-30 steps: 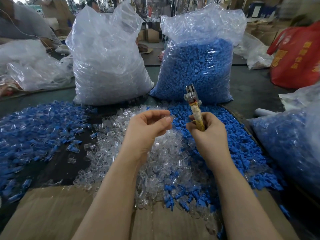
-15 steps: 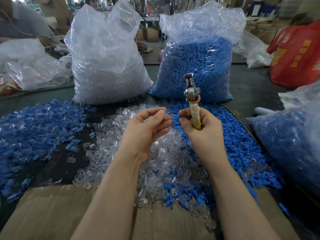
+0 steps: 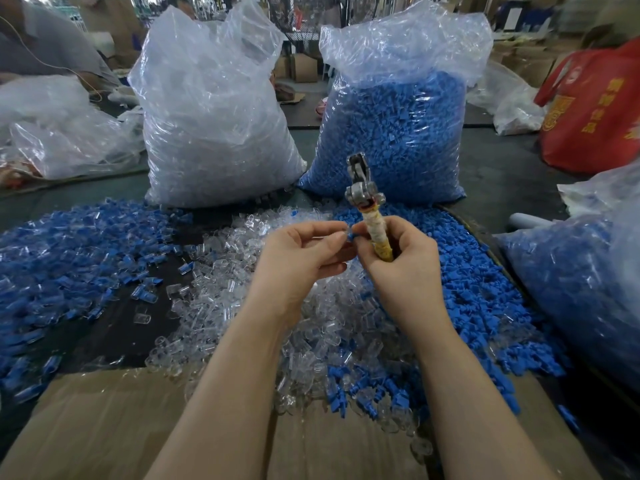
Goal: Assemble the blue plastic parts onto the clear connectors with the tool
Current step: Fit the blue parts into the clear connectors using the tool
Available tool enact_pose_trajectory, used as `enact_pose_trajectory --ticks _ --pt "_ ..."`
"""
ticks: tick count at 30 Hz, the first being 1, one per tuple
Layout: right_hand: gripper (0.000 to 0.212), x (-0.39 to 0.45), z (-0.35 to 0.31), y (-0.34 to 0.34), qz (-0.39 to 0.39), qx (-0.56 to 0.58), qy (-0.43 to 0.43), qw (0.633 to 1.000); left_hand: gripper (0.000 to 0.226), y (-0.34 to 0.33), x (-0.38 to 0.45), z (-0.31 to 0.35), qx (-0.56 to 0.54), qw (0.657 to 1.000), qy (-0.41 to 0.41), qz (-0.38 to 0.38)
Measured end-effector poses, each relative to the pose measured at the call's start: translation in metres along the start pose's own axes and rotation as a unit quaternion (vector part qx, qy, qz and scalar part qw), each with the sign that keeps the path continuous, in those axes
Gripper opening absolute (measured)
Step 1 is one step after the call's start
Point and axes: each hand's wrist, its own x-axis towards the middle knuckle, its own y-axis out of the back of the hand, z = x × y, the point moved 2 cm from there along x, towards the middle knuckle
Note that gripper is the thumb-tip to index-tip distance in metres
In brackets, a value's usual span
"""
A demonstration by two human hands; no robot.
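The person's right hand (image 3: 398, 268) has its fingers curled tight around the yellowish wrapped handle of a metal-headed hand tool (image 3: 367, 209), which stands nearly upright with its grey head above the fist. At the same time its thumb and forefinger pinch a small blue plastic part (image 3: 349, 234) at the tips. The left hand (image 3: 304, 258) meets it there: its thumb and forefinger are closed together on what looks like a small clear plastic connector, too transparent to make out, while its other fingers curl loosely beneath. The two hands' fingertips touch or nearly touch at the blue part, held above the table.

Below the hands lies a heap of loose clear connectors (image 3: 214, 292), with a spread of loose blue parts (image 3: 478, 292) to its right and a scatter of blue-and-clear pieces (image 3: 69, 258) to its left. Flattened brown cardboard (image 3: 104, 427) covers the near edge under the forearms. Behind the heaps stand a tall plastic bag of clear connectors (image 3: 214, 133) and, beside it, a bag of blue parts (image 3: 394, 133). Another bag with blue pieces (image 3: 581, 282) sits at the right, and a red bag (image 3: 595, 109) stands farther back.
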Motion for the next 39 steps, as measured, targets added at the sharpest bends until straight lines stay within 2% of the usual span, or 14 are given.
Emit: enact_pose_trajectory --ticks 8,13,20,28,39 --pt "0.007 -0.0005 -0.0007 0.0014 0.008 0.004 0.002 1.0 0.018 -0.0014 -0.0001 -0.001 0.052 0.996 -0.049 0.051" --pt "0.007 -0.0011 -0.0015 0.0016 -0.007 0.009 0.002 1.0 0.023 -0.0004 -0.0003 0.0011 0.068 0.995 -0.055 0.04" --pt "0.009 -0.0011 -0.0005 -0.0008 -0.032 0.009 -0.003 0.999 0.019 -0.0004 0.0002 -0.0012 0.108 0.99 -0.063 0.064" --pt "0.004 -0.0009 0.0002 -0.0007 -0.01 0.025 -0.009 1.0 0.016 0.0017 -0.0013 0.0017 0.034 0.994 -0.065 0.084" --pt "0.006 -0.0015 -0.0013 -0.0037 -0.023 0.016 -0.004 1.0 0.017 0.0016 -0.0012 0.0006 0.075 0.99 -0.089 0.074"
